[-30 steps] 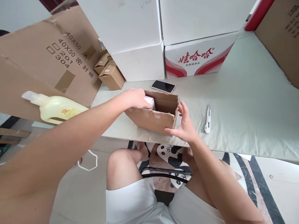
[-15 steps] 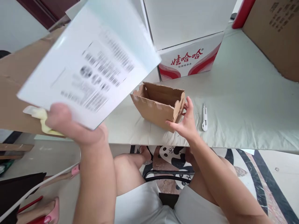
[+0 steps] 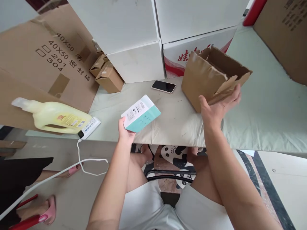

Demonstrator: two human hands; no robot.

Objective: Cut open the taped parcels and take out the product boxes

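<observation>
My left hand [image 3: 126,132] grips the lower left end of a white and teal printed box [image 3: 143,117], which is tilted above the cloth-covered table. Its thumb lies on the white side, and the other fingers are mostly hidden beneath. My right hand [image 3: 217,107] holds an open-topped brown cardboard box [image 3: 200,80] by its right end, tipped to one side, with the flaps at the top torn or ragged. The inside of the cardboard box is mostly in shadow. A phone [image 3: 163,86] lies face up on the table between the two boxes.
White cartons [image 3: 134,60] stand along the back. Left are a large brown carton [image 3: 64,60], small brown boxes [image 3: 110,78], a yellow bottle [image 3: 57,115] and a white device [image 3: 90,127] with a cable. Another brown carton [image 3: 283,38] is at right. A person's foot [image 3: 50,210] shows at lower left.
My left hand has lowered the printed box from near the camera towards the table. My right hand has raised the cardboard box and moved it right; the white utility knife is no longer visible.
</observation>
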